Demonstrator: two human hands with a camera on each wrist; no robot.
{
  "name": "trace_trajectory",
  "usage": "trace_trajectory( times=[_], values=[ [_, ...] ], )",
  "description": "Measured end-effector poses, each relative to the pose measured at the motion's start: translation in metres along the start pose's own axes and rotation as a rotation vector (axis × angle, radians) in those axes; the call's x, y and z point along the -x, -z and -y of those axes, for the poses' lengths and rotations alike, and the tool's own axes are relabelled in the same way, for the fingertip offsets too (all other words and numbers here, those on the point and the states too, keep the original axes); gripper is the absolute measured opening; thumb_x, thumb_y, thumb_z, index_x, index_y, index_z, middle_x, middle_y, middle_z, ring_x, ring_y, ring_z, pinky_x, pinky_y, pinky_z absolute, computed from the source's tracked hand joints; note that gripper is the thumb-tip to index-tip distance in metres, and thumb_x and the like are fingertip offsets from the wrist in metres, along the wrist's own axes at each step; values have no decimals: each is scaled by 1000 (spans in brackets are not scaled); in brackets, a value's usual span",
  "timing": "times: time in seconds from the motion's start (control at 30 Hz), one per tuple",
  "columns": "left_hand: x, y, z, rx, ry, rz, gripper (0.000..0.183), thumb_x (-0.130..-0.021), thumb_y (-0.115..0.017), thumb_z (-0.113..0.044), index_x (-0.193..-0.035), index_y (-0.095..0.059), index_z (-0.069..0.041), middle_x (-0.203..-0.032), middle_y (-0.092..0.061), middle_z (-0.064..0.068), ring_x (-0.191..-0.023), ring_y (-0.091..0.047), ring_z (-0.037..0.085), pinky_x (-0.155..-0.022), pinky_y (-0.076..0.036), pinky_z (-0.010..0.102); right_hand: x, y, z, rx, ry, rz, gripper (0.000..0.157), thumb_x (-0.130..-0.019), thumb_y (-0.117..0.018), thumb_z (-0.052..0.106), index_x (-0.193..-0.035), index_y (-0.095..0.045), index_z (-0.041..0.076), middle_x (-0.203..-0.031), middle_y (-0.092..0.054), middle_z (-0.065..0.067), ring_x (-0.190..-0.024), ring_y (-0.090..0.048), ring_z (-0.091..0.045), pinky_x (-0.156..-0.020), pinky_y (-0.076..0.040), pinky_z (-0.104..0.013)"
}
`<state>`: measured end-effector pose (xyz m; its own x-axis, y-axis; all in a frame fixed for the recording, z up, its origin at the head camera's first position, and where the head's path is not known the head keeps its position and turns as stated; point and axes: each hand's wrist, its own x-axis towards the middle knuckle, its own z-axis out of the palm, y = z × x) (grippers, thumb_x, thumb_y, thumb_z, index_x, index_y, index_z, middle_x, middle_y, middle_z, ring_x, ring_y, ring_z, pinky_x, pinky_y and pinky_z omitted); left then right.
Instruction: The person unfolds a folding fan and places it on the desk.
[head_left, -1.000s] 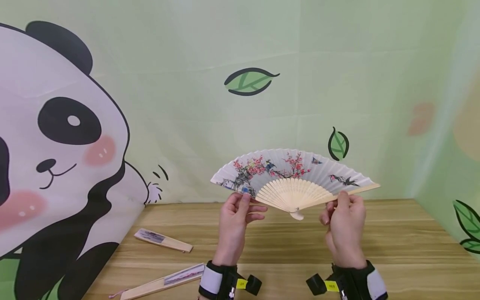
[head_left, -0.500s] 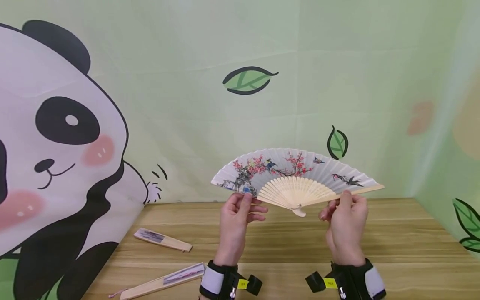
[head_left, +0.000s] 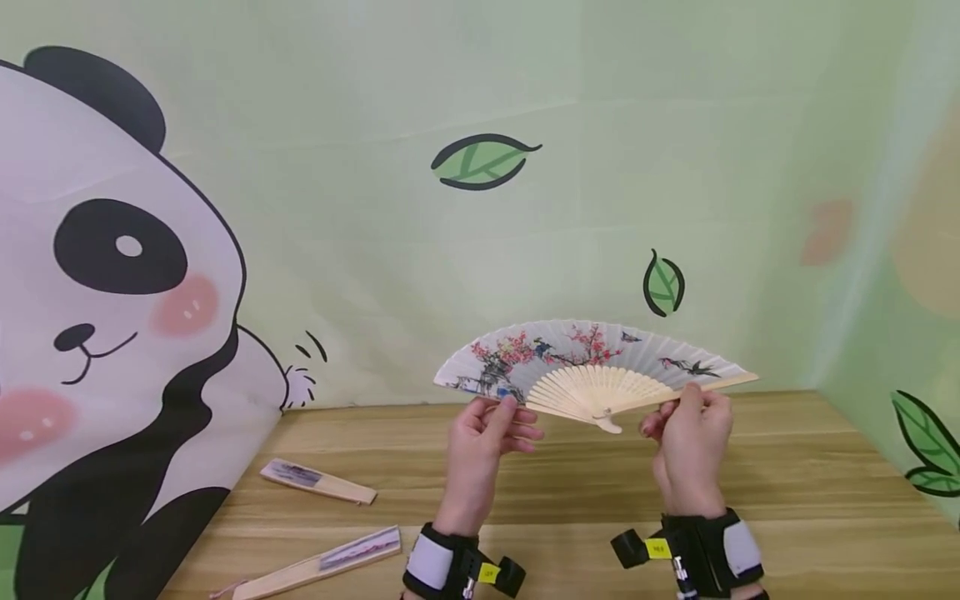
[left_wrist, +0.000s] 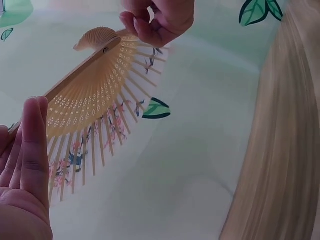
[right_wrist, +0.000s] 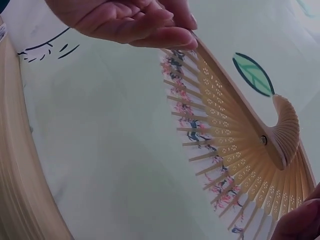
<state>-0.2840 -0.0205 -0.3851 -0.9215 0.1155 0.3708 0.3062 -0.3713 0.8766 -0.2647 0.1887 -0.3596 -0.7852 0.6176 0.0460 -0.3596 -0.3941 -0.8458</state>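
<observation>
Held up over the table in the head view is a spread folding fan (head_left: 592,387), its white leaf painted with pink blossoms and birds, its pale ribs pierced with small holes. My left hand (head_left: 474,450) pinches the left outer rib between thumb and fingers, the other fingers stretched out to the right. On the opposite side my right hand (head_left: 693,450) pinches the right outer rib, thumb on top. Between the hands the pivot and the curved tail of ribs point down. In the right wrist view the pierced ribs (right_wrist: 235,130) spread out from the metal pivot.
Two folded fans lie on the wooden table at the left: a shorter one (head_left: 318,481) farther back and a longer one (head_left: 322,560) with a pink tassel nearer. A green backdrop (head_left: 360,217) with a panda and leaves rises behind the table (head_left: 570,500).
The fan's top edge has dropped and the fan looks slightly narrower. My left hand has shifted a little right and down. The backdrop has slid left in the head view.
</observation>
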Motion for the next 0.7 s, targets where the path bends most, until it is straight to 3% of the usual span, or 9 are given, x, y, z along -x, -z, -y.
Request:
trace_trajectory(
  times=[0.17,0.4,0.57,0.7],
  values=[
    [0,-8,24,32,80,6,24,-100,-59,-20,-103,-56,3,-87,-70,17,-71,-70,21,-61,-59,31,-15,17,-8,62,-39,-18,15,-107,-33,20,-97,-32,9,-69,-41,-1,-41,-45,-9,-40,-44,-22],
    [-9,-25,72,58,239,-3,21,-99,-58,-16,-105,-57,5,-88,-70,15,-69,-70,17,-62,-58,27,-49,54,-21,306,26,43,14,-106,-27,15,-96,-32,7,-63,-43,-1,-40,-48,-10,-40,-46,-25],
    [-19,-49,104,115,339,-73,26,-96,-58,-13,-117,-55,3,-97,-67,11,-80,-66,17,-63,-55,24,-75,89,-26,501,55,29,20,-103,-24,13,-90,-36,3,-56,-45,-2,-37,-51,-12,-38,-46,-27],
    [-29,-69,126,145,408,-115,26,-94,-57,-10,-117,-55,1,-92,-66,8,-78,-64,16,-63,-55,25,-90,118,-23,693,35,15,25,-101,-21,12,-90,-39,-1,-61,-50,-10,-38,-54,-12,-39,-49,-30]
  ],
)
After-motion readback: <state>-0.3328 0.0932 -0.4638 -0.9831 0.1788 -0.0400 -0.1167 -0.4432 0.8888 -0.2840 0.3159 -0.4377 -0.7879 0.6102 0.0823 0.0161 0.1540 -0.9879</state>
